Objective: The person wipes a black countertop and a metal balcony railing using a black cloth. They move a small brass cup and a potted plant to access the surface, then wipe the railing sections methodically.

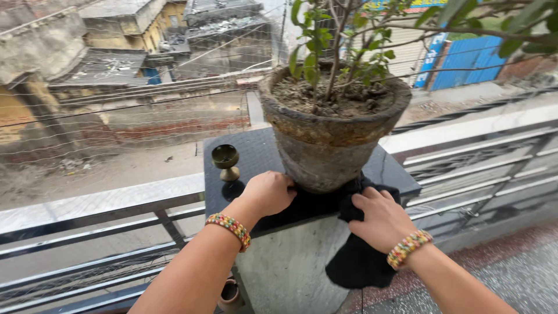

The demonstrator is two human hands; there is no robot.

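The weathered, round clay plant pot (331, 145) with soil and a small green-leaved shrub stands on the polished black stone slab (256, 148) that tops a grey concrete pillar, towards the slab's right and near edges. The left hand (268, 192) rests curled against the pot's lower left side, fingers together; whether it grips the base or only touches it is hard to tell. The right hand (381, 218) is closed on a black cloth (357, 261), pressed at the pot's near right foot, the cloth hanging down over the slab's near edge. A small brass goblet-shaped lamp (225, 161) stands on the left part of the slab, near its edge, with bare slab behind it. Steel railings (104, 203) run off left and right.
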